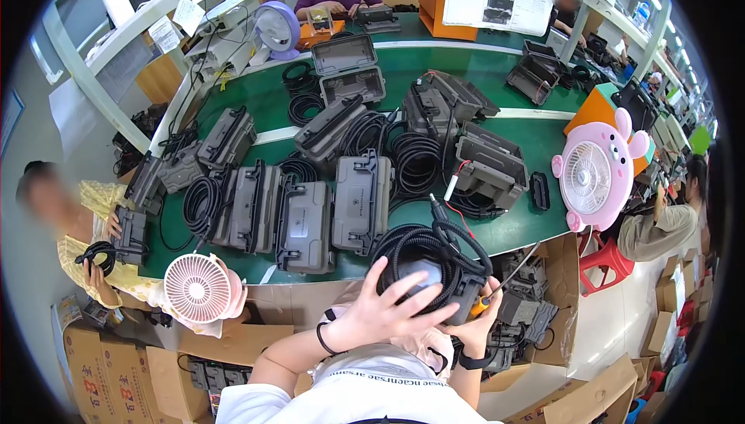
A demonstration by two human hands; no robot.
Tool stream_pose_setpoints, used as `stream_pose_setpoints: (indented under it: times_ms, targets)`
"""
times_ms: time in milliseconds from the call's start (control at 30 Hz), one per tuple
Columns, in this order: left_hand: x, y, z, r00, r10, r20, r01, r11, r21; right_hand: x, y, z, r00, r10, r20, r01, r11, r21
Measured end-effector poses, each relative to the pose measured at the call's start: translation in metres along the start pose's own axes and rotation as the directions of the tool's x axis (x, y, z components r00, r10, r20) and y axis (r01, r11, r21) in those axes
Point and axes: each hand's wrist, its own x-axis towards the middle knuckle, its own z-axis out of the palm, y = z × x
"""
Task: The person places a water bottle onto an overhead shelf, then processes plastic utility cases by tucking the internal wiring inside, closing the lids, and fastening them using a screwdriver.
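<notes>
A coil of black cable (411, 257) lies over a grey case (466, 297) in front of my chest. My left hand (400, 306) spreads its fingers across the near side of the coil, apparently touching it. On the right, my right hand (475, 329) is closed around the orange handle of a screwdriver (483, 304), its thin shaft pointing up and right. That hand is also against the case's right side. The coil and my left hand hide much of the case. A cable end with a connector (438, 210) sticks up above the coil.
Several closed grey cases (304, 226) and cable coils cover the green table (528, 230). An open case (490, 164) stands at centre right. A pink fan (587, 175) and a smaller fan (197, 288) flank me. Cartons (563, 307) hold more cases. A co-worker (97, 230) sits left.
</notes>
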Motion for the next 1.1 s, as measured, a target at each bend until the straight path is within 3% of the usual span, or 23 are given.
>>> stream_pose_setpoints:
  times_ms: [33,133,167,200,233,267,333,400,467,533,700,833,967,1100]
  targets:
    - [-0.007,-0.001,0.006,0.998,0.004,0.055,-0.004,1.000,0.008,-0.001,-0.001,0.001,1.000,0.010,-0.017,-0.011,1.000,-0.008]
    - [-0.014,0.001,0.017,0.999,0.041,0.011,-0.041,0.999,0.009,-0.007,0.022,-0.009,0.996,-0.045,-0.081,0.037,0.995,-0.095]
    - [-0.020,-0.005,0.021,0.990,0.133,-0.045,-0.136,0.989,-0.050,-0.007,0.026,-0.010,0.993,-0.059,-0.104,0.054,0.997,-0.048]
    - [-0.025,-0.007,0.022,0.989,0.058,-0.136,-0.084,0.978,-0.192,-0.006,0.025,-0.015,0.990,-0.105,-0.089,0.092,0.986,-0.139]
    - [-0.029,-0.009,0.022,0.976,-0.028,-0.215,-0.047,0.942,-0.334,-0.006,0.025,-0.018,0.990,-0.123,-0.073,0.116,0.989,-0.098]
    - [-0.032,-0.013,0.019,0.952,-0.121,-0.280,-0.026,0.882,-0.470,-0.004,0.022,-0.019,0.988,-0.142,-0.060,0.138,0.989,-0.055]
    - [-0.040,-0.025,0.011,0.914,-0.327,-0.239,0.124,0.787,-0.604,-0.007,0.025,-0.026,0.995,-0.088,-0.041,0.088,0.996,0.017]
    - [-0.040,-0.037,0.008,0.904,-0.411,-0.114,0.170,0.592,-0.788,-0.008,0.019,-0.027,0.995,-0.045,-0.089,0.053,0.995,0.080]
    - [-0.038,-0.044,0.006,0.957,-0.290,-0.013,0.100,0.371,-0.923,-0.011,0.018,-0.034,0.997,-0.014,-0.079,0.024,0.993,0.118]
    - [-0.040,-0.045,0.004,0.989,-0.147,0.034,0.106,0.518,-0.849,-0.012,0.013,-0.036,0.997,0.036,-0.064,-0.026,0.988,0.154]
    - [-0.052,-0.043,0.010,0.995,-0.103,0.005,0.053,0.466,-0.883,-0.015,0.033,-0.050,0.999,0.033,-0.026,-0.029,0.990,0.137]
    - [-0.054,-0.039,0.004,0.986,-0.158,-0.049,0.038,0.504,-0.863,-0.009,0.051,-0.061,0.997,0.022,0.078,-0.031,0.993,0.114]
    - [-0.060,-0.042,-0.007,0.982,-0.189,-0.005,0.103,0.558,-0.823,0.003,0.033,-0.050,0.985,0.016,0.171,-0.031,0.996,0.084]
    - [-0.064,-0.047,-0.031,0.950,-0.283,-0.130,0.087,0.643,-0.761,0.028,-0.007,-0.008,0.986,-0.128,0.108,0.121,0.990,0.066]
